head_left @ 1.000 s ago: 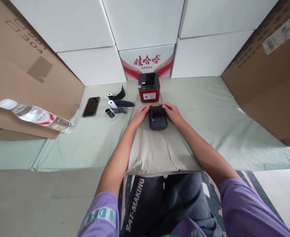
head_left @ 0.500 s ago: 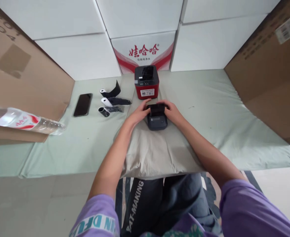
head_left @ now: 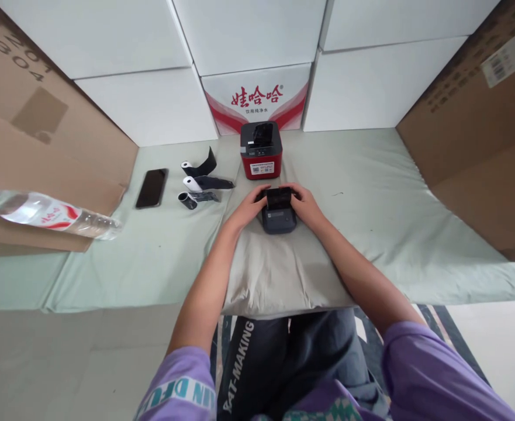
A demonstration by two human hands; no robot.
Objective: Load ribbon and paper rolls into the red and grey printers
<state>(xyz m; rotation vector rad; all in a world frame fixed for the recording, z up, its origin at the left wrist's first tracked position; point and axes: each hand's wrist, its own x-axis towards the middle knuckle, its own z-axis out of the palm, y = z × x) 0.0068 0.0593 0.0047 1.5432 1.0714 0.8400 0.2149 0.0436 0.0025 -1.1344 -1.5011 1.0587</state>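
Observation:
A small dark portable printer [head_left: 279,223] stands on the cloth-covered table in front of me. A glossy black piece [head_left: 279,197], perhaps its lid or a strip of black paper, rises at its back. My left hand [head_left: 253,206] is curled round the left side of the printer, fingers reaching behind it. On the opposite side, my right hand [head_left: 304,204] grips it in the same way, thumb near the black piece. Just behind sits a larger red and black printer [head_left: 261,153] with black glossy material on top.
Left of the printers lie several small rolls [head_left: 191,185] with black strips, then a smartphone [head_left: 152,188]. A water bottle [head_left: 51,211] rests on its side at far left. Cardboard boxes [head_left: 33,140] flank the table, and white cartons [head_left: 257,35] are stacked behind.
The view has shifted slightly. Both hands stay on the portable printer, with only small finger movement beside the black piece.

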